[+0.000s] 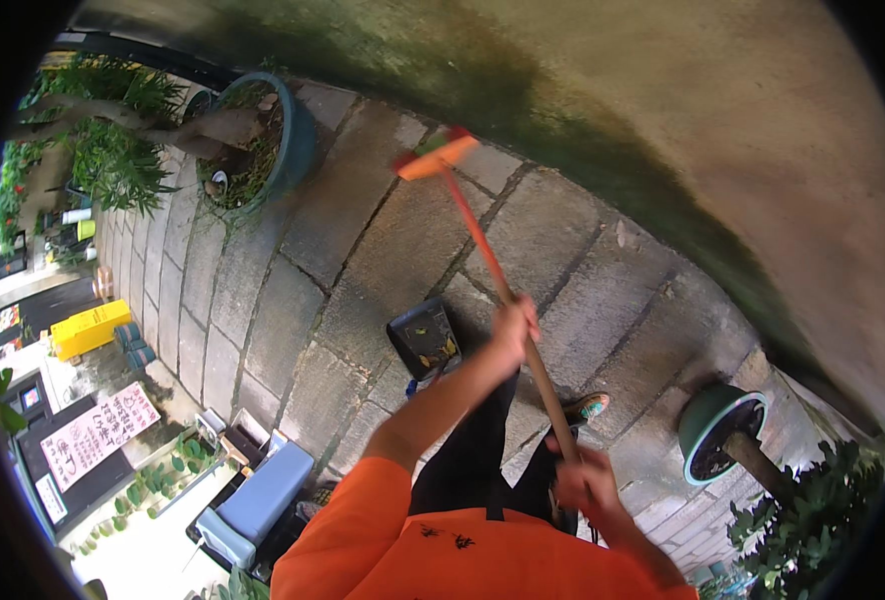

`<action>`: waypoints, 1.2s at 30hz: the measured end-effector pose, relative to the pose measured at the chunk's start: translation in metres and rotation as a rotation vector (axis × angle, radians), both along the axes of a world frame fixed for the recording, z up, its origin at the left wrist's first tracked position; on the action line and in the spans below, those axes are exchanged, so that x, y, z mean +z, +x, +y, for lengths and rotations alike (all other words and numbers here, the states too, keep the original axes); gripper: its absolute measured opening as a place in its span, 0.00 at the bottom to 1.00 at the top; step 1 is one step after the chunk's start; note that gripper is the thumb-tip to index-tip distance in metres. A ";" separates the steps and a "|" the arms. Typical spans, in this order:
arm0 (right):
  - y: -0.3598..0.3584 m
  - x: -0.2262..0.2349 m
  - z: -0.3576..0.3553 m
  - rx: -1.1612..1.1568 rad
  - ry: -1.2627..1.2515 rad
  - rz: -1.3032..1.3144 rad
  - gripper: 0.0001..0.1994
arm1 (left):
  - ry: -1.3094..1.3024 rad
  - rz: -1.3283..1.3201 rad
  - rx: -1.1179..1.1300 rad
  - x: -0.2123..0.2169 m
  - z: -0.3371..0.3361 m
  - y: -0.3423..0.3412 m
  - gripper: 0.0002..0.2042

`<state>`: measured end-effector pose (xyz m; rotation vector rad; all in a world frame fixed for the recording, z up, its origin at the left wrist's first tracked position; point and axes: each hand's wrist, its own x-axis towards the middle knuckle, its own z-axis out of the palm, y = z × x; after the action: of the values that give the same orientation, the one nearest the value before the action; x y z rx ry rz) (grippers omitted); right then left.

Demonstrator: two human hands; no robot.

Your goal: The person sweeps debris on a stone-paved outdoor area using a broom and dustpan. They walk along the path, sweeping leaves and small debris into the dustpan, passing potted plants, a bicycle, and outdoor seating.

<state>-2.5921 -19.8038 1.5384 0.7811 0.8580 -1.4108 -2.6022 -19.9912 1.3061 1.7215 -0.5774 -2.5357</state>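
Observation:
A long-handled broom [485, 243] slants from my body toward the wall; its orange head [439, 158] with red and green bristles is slightly blurred near the wall's base. Midway along the handle, my left hand [516, 325] is wrapped round it. My right hand [585, 480] closes on the handle's near end, in front of my waist, and looks smeared by motion. On the paving left of the broom lies a dark dustpan [424, 335] with yellowish leaves in it; my left forearm passes over its near side and partly hides its handle.
A mossy wall [663, 130] runs along the far right side. A large teal pot [301, 140] holding a tree stands far left, and a smaller green pot [700, 450] stands right. At left are a yellow box [91, 329] and a blue-grey bin [263, 495]. Stone slabs [393, 250] pave the ground.

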 end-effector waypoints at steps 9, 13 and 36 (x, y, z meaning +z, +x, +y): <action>0.085 0.123 0.198 0.299 0.364 0.187 0.20 | 0.493 -0.087 -0.337 0.158 0.255 0.064 0.07; 0.100 0.094 0.211 0.259 0.250 0.185 0.21 | 0.328 -0.164 -0.291 0.097 0.209 0.083 0.05; 0.173 0.112 0.396 -0.490 0.108 0.074 0.19 | 0.019 -0.039 -0.716 0.110 0.445 0.088 0.05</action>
<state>-2.4186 -19.4077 1.6507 1.0768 0.8370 -1.8431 -2.5145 -19.5457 1.4165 1.8106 -1.3910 -2.9305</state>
